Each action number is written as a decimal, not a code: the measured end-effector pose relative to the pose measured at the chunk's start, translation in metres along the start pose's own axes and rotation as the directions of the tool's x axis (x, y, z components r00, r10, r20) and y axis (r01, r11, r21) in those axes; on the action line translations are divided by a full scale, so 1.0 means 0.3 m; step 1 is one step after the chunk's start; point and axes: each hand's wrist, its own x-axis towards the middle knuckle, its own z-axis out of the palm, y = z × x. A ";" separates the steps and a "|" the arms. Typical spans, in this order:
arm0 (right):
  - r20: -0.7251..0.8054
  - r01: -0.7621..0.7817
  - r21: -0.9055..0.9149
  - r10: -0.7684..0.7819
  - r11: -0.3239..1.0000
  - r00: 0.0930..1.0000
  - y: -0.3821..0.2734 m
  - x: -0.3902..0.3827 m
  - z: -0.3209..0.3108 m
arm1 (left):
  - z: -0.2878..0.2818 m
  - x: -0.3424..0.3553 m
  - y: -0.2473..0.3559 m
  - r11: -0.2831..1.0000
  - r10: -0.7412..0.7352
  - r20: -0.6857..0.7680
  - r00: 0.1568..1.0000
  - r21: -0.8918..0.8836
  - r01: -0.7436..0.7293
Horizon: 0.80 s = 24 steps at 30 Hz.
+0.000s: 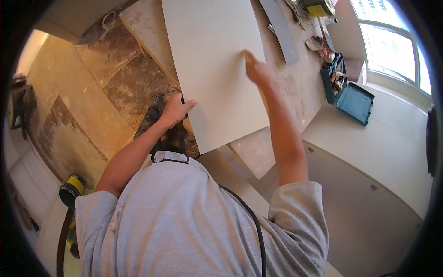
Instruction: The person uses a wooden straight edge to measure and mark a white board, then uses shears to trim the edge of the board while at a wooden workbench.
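1. Nearest, on my side of the white panel (pixel 217 87), a black cord (pixel 251 214) runs down over my grey shirt (pixel 170 217).
2. Left of the white panel and closer to me than its near end, a dark container with a yellow band (pixel 71 190) stands tilted in view.
3. My left hand (pixel 176 111) grips the white panel at its left edge near the close corner, thumb laid over the top face.
4. The white panel itself lies flat across a dusty tabletop (pixel 297 94), its near left corner reaching past the wood.
5. My right hand (pixel 256 70), slightly blurred, is at the white panel's right side, fingers narrow and extended over its face; I cannot tell whether they touch it or hold something small.
6. Right of the white panel, a teal case (pixel 355 104) sits open, its compartment filled with small items.
7. Beside the white panel's far right edge lies a grey strip (pixel 282 34).
8. Beyond it, far right of the white panel, stand a yellow-banded can (pixel 318 9) and a bright window (pixel 391 51).
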 end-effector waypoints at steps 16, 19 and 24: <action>0.082 0.146 -0.191 -0.132 0.971 0.988 0.034 0.080 -0.034 | -0.017 0.020 -0.034 0.980 0.101 -0.075 0.992 0.180 -0.086; 0.064 0.104 -0.147 -0.095 0.984 0.993 -0.080 0.459 -0.169 | -0.021 0.029 -0.040 0.990 0.028 -0.011 1.000 0.139 -0.026; 0.051 -0.133 0.029 0.131 0.991 0.990 -0.191 0.655 -0.215 | -0.023 0.015 -0.008 0.982 0.080 -0.059 0.995 0.175 -0.068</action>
